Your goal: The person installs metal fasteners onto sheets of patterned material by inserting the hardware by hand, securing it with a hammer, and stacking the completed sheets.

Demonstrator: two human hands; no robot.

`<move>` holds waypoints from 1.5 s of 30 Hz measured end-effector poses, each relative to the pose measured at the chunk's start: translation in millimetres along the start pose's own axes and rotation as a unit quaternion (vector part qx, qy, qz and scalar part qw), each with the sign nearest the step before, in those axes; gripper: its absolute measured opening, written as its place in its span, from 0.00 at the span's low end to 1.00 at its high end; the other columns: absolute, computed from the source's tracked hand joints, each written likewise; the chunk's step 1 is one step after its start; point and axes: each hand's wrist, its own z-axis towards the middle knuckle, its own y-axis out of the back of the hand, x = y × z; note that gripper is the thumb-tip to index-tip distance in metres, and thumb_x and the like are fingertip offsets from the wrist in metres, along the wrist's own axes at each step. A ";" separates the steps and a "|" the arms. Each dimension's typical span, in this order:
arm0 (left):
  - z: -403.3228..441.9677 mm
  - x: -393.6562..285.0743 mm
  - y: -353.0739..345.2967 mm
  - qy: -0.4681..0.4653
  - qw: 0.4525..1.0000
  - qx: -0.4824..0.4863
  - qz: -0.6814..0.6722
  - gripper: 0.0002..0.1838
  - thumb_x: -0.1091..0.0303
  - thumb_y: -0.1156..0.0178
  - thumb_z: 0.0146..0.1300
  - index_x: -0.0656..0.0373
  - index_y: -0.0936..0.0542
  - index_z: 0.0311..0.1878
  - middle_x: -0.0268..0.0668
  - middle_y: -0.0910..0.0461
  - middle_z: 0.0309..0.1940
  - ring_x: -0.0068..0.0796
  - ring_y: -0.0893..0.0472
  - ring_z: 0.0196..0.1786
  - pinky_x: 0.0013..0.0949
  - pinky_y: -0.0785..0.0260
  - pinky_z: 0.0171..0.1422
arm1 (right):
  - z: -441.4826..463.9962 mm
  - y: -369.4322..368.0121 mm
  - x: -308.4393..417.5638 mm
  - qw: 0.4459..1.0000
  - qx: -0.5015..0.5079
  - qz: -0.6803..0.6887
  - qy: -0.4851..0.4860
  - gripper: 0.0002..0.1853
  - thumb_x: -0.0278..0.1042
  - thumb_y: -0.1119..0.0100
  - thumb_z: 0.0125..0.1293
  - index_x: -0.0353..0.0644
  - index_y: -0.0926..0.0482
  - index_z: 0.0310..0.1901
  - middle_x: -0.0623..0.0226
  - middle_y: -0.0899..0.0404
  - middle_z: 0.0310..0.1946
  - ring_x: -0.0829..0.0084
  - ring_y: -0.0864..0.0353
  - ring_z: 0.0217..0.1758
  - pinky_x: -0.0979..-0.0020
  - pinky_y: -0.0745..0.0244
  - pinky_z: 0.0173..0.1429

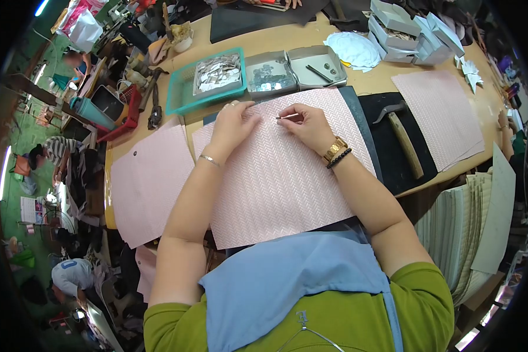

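A pink sheet with a woven herringbone pattern [276, 188] lies in front of me, over a dark board. My left hand [234, 124] rests on its upper left part, fingers bent loosely and thumb apart, with nothing seen in it. Just to the right, my right hand [308, 126] pinches a small, thin, light-coloured piece [288, 117] between thumb and fingertips, low over the sheet. The fingers partly cover this piece, and its exact kind is unclear. A hammer [406, 144] with a wooden handle lies on a black pad [375, 108] to the right.
Beyond the sheet stand a turquoise basket [176, 97] with pale pieces, a tray of small metal discs [270, 75] and a tray [302, 56] holding dark rods. More pink sheets lie left [152, 182] and right [443, 117]. Other people work at the far left.
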 end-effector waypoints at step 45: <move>-31.5 -50.0 5.4 -0.080 0.988 -0.130 0.010 0.06 0.70 0.37 0.66 0.55 0.16 0.44 0.42 0.14 0.35 0.43 0.15 0.37 0.38 0.24 0.39 | 21.7 1.2 3.1 0.876 -0.043 -0.339 0.341 0.09 0.35 0.27 0.54 0.58 0.16 0.36 0.81 0.16 0.30 0.73 0.18 0.41 0.48 0.37 0.71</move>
